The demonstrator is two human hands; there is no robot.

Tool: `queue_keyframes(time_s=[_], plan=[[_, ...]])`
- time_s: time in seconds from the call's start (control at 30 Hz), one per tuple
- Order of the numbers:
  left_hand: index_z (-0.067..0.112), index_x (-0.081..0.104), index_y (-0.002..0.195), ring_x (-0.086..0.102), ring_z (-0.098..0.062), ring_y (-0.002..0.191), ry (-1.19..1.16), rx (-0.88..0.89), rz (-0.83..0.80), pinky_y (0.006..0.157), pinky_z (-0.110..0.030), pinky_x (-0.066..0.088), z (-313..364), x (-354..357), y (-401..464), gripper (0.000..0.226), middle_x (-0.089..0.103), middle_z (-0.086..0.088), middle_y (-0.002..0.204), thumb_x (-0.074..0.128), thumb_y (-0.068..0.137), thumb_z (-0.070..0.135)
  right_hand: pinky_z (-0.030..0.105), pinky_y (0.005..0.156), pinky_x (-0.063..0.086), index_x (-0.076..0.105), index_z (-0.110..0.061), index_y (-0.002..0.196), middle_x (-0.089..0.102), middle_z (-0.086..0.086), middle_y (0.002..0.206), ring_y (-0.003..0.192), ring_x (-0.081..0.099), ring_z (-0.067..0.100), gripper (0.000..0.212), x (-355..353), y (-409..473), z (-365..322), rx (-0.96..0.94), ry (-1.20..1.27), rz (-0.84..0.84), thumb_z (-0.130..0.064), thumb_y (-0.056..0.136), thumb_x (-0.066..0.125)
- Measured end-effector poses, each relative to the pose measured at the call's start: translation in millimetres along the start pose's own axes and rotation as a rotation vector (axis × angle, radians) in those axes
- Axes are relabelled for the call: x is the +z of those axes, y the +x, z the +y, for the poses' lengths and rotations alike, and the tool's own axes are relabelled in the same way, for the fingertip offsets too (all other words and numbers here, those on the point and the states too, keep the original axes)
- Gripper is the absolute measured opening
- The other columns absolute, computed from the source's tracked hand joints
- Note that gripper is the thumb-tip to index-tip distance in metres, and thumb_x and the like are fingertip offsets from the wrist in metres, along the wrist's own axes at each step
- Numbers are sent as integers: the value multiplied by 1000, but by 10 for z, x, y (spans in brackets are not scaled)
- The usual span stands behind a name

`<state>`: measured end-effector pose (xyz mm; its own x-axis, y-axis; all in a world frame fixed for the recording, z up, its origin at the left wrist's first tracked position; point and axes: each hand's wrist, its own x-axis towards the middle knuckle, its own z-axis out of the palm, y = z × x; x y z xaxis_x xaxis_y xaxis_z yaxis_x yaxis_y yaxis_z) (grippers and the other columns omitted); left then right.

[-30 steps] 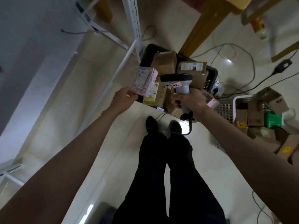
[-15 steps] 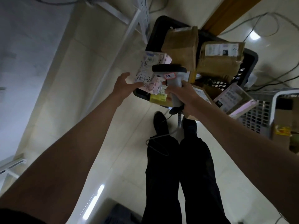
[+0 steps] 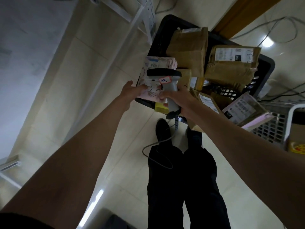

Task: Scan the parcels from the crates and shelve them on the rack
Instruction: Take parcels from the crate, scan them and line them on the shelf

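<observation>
My left hand (image 3: 132, 91) holds a pink-and-white parcel (image 3: 154, 63) by its near edge, above the black crate's front left corner. My right hand (image 3: 181, 100) grips the handle of a grey barcode scanner (image 3: 165, 76), whose black head lies across the parcel's face. The black crate (image 3: 265, 63) on the floor holds several brown cardboard parcels (image 3: 189, 48), some with white labels. The white rack's perforated upright (image 3: 148, 19) stands just left of the crate.
A white crate (image 3: 295, 109) with more parcels sits at the right edge. A pink-edged labelled parcel (image 3: 245, 109) leans between the two crates. The scanner's cable (image 3: 158, 146) loops down over my dark trousers. Cables lie on the floor top right, beside a wooden leg (image 3: 239, 15).
The view has dipped and closed in on the black crate. The parcel and the scanner have come together, the scanner head now lying over the parcel's face.
</observation>
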<state>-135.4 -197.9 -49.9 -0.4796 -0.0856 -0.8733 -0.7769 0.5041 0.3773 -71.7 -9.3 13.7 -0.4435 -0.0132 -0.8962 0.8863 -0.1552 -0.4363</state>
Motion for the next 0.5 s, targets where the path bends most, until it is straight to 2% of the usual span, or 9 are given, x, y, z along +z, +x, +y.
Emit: queue_keyframes(time_s=[0.03,0.1,0.13,0.17,0.23,0.3,0.37,0.43,0.5], plan=[[3,40,150,57,-13,94,14,0,0,86,-23,45,-3,-13,-36,77,56,-8,129,77,87,30,50,92,56,63,0,108,64,22,105,93,60,30,26,-21,-35,2,3,14,0,5,84,72],[0,63,125,64,-22,97,33,28,-14,92,-31,52,-30,-1,-143,46,67,-15,117,77,87,23,47,89,54,61,10,119,61,21,101,90,57,30,35,-76,-123,5,-2,47,0,8,85,68],[3,67,114,64,-22,95,21,46,-17,87,-27,54,-45,19,-239,32,69,-16,112,77,87,19,47,89,53,60,11,124,60,21,100,90,57,30,40,-109,-192,2,-11,65,-3,10,85,67],[9,66,105,64,-17,90,0,64,-18,77,-18,55,-57,47,-346,22,68,-12,107,77,87,14,48,88,54,60,10,125,60,21,100,89,56,30,41,-147,-265,-1,-23,78,-10,11,85,66],[16,58,100,59,-6,80,-72,94,-5,56,-7,47,-79,126,-585,24,64,1,96,77,86,9,47,85,54,62,6,123,61,20,101,90,57,31,38,-227,-432,-11,-42,76,-21,12,86,65],[17,53,97,58,-6,79,-152,98,12,54,-8,47,-118,196,-853,29,62,3,95,77,86,4,50,93,54,64,4,120,63,20,103,92,58,34,35,-317,-642,-32,-49,58,-14,12,86,64],[17,49,95,62,-16,88,-215,73,3,72,-21,57,-156,233,-1151,36,63,-9,106,79,83,3,49,93,53,66,1,106,64,17,95,89,58,35,25,-416,-881,-68,-66,76,-35,15,86,61],[16,46,98,62,-24,98,-274,47,-32,95,-42,56,-176,223,-1509,41,63,-19,120,82,81,6,46,85,56,66,-6,94,65,12,84,84,59,33,21,-507,-1154,-123,-87,39,-56,13,86,62],[13,46,104,64,-25,98,-327,41,-64,102,-48,52,-208,187,-1856,43,65,-22,121,82,81,8,38,70,58,66,-9,88,68,7,75,74,61,29,20,-577,-1448,-182,-117,-37,-78,11,87,64]])
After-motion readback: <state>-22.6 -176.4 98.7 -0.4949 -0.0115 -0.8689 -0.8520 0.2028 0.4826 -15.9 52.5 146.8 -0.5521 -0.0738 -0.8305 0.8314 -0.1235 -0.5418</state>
